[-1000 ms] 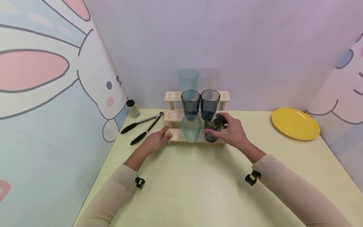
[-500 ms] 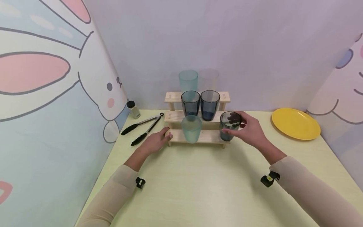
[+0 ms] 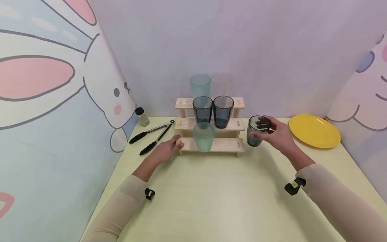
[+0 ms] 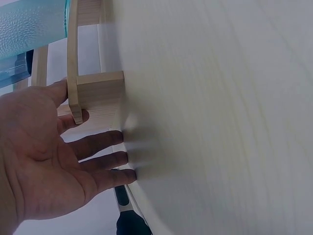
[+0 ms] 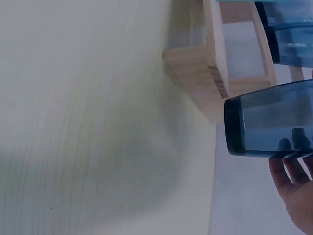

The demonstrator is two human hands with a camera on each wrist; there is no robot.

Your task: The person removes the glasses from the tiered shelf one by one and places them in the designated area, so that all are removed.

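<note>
A dark blue-grey drinking glass (image 3: 254,139) is held upright in my right hand (image 3: 279,135), just past the right end of a three-tier wooden rack (image 3: 228,145). In the right wrist view the glass (image 5: 266,122) hangs clear of the table, fingers curled round its far side. My left hand (image 3: 164,150) is at the rack's lower left end. There, in the left wrist view, thumb and index finger pinch the end of the lowest board (image 4: 73,63), the other fingers spread. A teal glass (image 3: 204,139) stands on that bottom tier. Two dark glasses (image 3: 203,112) occupy the middle tier.
On the top tier stand a light teal glass (image 3: 200,86) and a clear glass (image 3: 222,85). Black-tipped tongs (image 3: 151,145) and a black-capped jar (image 3: 142,117) lie left of the rack. A yellow plate (image 3: 314,131) sits at the back right, near the wall.
My right hand has carried the dark glass rightward from the bottom tier, past the rack's end. The left hand has stayed at the rack's left end.
</note>
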